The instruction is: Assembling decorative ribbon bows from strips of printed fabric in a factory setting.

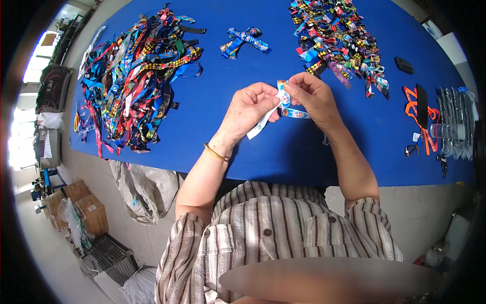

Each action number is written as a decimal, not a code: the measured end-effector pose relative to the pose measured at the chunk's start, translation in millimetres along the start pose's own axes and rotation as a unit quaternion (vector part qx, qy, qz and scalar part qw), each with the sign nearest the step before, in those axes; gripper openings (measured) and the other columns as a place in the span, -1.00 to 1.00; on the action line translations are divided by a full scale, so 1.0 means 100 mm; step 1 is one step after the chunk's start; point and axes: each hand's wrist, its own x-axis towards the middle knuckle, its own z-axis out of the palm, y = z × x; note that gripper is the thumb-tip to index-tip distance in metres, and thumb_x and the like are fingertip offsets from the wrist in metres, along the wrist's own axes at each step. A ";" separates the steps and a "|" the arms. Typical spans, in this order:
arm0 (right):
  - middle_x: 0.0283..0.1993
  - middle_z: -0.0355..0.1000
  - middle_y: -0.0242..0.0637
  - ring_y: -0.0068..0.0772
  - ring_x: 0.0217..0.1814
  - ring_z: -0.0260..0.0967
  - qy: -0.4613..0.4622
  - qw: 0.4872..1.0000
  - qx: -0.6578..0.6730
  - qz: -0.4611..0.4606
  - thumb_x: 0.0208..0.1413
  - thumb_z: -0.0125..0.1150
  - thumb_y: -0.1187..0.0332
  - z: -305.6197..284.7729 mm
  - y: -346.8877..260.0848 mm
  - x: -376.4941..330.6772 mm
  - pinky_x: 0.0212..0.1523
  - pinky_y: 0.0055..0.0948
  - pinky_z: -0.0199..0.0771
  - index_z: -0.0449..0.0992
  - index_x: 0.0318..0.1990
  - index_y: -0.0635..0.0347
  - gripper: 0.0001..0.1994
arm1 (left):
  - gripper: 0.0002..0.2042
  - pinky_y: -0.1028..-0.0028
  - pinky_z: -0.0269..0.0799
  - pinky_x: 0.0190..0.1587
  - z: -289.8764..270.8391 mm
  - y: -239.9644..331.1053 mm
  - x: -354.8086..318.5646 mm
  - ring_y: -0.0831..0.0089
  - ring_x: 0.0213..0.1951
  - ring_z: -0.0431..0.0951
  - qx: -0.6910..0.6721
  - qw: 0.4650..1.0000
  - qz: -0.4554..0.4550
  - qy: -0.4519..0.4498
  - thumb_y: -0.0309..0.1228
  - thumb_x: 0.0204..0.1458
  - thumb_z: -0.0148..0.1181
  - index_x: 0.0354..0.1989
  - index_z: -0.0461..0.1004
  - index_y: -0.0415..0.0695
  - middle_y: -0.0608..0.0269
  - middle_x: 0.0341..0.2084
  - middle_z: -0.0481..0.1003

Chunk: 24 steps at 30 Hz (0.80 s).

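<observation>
Between my two hands, above the middle of the blue table, is a printed ribbon strap (pixel 285 100), light blue and white with small pictures. My left hand (pixel 251 107) pinches it at its middle, and a white tail hangs down beside the fingers. My right hand (pixel 313 96) grips its upper end between thumb and fingers. Another stretch of the strap loops out below the right fingers. Farther off lies a small crossed bundle of similar blue straps (pixel 245 42), touched by neither hand.
A large tangled heap of colourful straps (pixel 136 76) covers the table's left side. Knotted straps (pixel 336 38) lie at the far right. Near the right edge are a black case (pixel 403 65), orange straps (pixel 422 116) and clear plastic packets (pixel 453 121). Cardboard boxes (pixel 83 207) stand on the floor at left.
</observation>
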 end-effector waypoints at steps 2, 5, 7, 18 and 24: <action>-0.41 0.40 -0.51 -0.77 -0.40 0.29 0.003 1.000 -0.009 -0.006 0.17 0.27 0.29 0.02 0.00 -0.01 -0.37 -0.73 0.29 0.51 -0.23 0.21 -0.82 | -0.85 0.65 0.47 -0.45 0.01 0.00 0.00 0.64 -0.51 0.53 0.004 1.000 -0.001 0.000 -0.43 0.16 0.20 -0.20 0.48 -0.26 0.27 -0.45 0.57; -0.42 0.42 -0.52 -0.80 -0.41 0.29 0.007 0.999 -0.032 -0.022 0.18 0.26 0.32 0.01 0.02 0.00 -0.39 -0.75 0.30 0.50 -0.25 0.21 -0.85 | -0.84 0.65 0.46 -0.46 0.03 0.00 0.00 0.66 -0.52 0.52 -0.015 1.000 0.002 -0.003 -0.41 0.16 0.21 -0.21 0.48 -0.25 0.31 -0.48 0.55; -0.42 0.44 -0.52 -0.83 -0.41 0.29 0.009 0.998 -0.047 -0.032 0.18 0.25 0.36 0.02 0.02 -0.01 -0.40 -0.76 0.30 0.50 -0.26 0.22 -0.88 | -0.87 0.65 0.41 -0.47 0.05 0.01 0.00 0.63 -0.54 0.50 0.016 1.000 0.006 0.006 -0.47 0.16 0.18 -0.19 0.47 -0.25 0.30 -0.48 0.54; -0.46 0.41 -0.50 -0.82 -0.46 0.28 -0.027 0.997 -0.044 -0.050 0.14 0.26 0.43 0.10 -0.02 -0.04 -0.47 -0.73 0.28 0.48 -0.23 0.28 -0.87 | -0.86 0.66 0.39 -0.47 0.03 -0.08 0.00 0.67 -0.53 0.48 0.045 0.999 0.019 0.001 -0.40 0.17 0.20 -0.27 0.48 -0.22 0.36 -0.51 0.52; -0.46 0.41 -0.53 -0.83 -0.50 0.23 -0.003 0.975 -0.179 -0.129 0.11 0.29 0.43 0.05 0.04 -0.02 -0.52 -0.73 0.18 0.54 -0.23 0.23 -0.89 | -0.82 0.65 0.40 -0.50 0.05 -0.10 0.00 0.67 -0.55 0.48 0.021 1.000 0.013 -0.007 -0.36 0.17 0.21 -0.23 0.47 -0.23 0.34 -0.52 0.51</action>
